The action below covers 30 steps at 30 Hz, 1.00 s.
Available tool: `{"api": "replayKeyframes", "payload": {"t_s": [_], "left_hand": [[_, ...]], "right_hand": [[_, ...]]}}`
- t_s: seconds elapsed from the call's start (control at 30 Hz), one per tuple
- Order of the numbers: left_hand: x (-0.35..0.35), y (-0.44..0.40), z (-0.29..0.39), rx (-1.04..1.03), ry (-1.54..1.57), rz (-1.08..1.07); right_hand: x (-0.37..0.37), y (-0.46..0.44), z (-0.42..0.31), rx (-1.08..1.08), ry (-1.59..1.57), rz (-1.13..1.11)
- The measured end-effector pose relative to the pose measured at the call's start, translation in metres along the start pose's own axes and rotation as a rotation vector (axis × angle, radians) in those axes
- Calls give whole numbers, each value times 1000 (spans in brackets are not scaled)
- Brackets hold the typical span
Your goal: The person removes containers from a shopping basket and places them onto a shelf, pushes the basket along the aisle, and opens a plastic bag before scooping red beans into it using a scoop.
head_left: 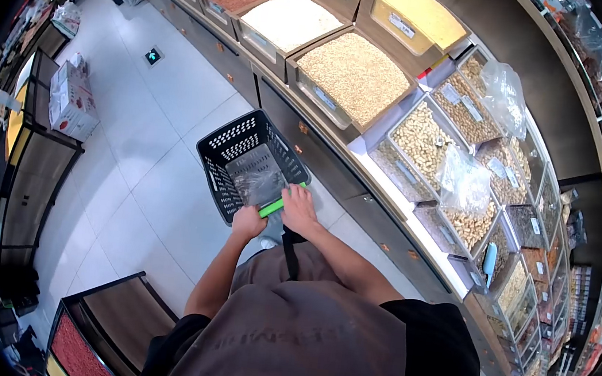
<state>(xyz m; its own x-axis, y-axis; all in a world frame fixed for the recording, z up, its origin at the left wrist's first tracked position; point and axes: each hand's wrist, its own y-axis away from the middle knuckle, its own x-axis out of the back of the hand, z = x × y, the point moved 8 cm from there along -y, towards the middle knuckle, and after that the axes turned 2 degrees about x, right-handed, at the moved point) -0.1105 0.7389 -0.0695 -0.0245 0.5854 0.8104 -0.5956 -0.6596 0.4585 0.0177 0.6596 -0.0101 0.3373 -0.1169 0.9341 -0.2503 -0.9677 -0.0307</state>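
Note:
Both my hands grip the green handle [270,208] of a black plastic basket [209,150] in front of my body. Around the handle's left end, my left hand [248,223] has its fingers closed. My right hand [299,206] is wrapped round the handle's right part. Inside the basket lies a clear plastic bag [257,183], partly hidden by the basket's near side and my hands. The basket is above the tiled floor, beside the front of the bin counter.
Along the right runs a counter [331,143] with bins of grains [357,73], peanuts [420,138] and plastic bags [467,180]. On the left stand a shelf unit [35,189] and a white box [73,102]. A low display [126,316] is at lower left.

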Motion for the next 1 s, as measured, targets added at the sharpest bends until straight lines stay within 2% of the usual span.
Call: {"api": "replayKeyframes", "payload": {"t_s": [0.1, 0.2, 0.27, 0.33, 0.4, 0.43, 0.47, 0.53, 0.57, 0.63, 0.67, 0.73, 0.8, 0.87, 0.9, 0.97, 1.0], "left_hand": [[13, -15, -10, -12, -16, 8], [37, -34, -26, 57, -56, 32], [54, -45, -34, 67, -78, 46], [65, -65, -54, 117, -138, 77], [84, -78, -64, 136, -125, 97], [89, -87, -71, 138, -126, 105], [88, -101, -83, 140, -150, 100], [107, -112, -83, 233, -120, 115], [109, -121, -80, 207, -129, 115], [108, -137, -89, 284, -132, 123], [107, -144, -89, 266, -139, 122], [109, -159, -90, 314, -109, 192], [112, -165, -88, 293, -70, 209], [120, -168, -86, 258, 34, 277], [121, -171, -87, 251, 32, 249], [122, -179, -84, 236, 38, 230], [125, -180, -82, 226, 43, 217]], "right_hand": [[-6, -20, 1, 5, -28, -106], [6, -40, 11, 15, -194, -83], [39, -43, 35, -85, -300, -2], [91, -35, 77, -172, -408, 239], [134, -9, 135, -357, -444, 449], [145, 10, 176, -480, -365, 546], [176, 29, 199, -506, -269, 737], [214, 78, 258, -817, -241, 893], [238, 98, 271, -765, 313, 960], [262, 137, 301, -1024, 233, 1037], [267, 149, 310, -1039, 240, 1047], [244, 173, 353, -1346, 77, 666], [236, 187, 372, -1324, 74, 665], [246, 189, 376, -1137, 248, 786], [248, 189, 378, -1144, 244, 779], [287, 199, 362, -973, 147, 1203], [297, 202, 364, -993, -133, 1314]]}}
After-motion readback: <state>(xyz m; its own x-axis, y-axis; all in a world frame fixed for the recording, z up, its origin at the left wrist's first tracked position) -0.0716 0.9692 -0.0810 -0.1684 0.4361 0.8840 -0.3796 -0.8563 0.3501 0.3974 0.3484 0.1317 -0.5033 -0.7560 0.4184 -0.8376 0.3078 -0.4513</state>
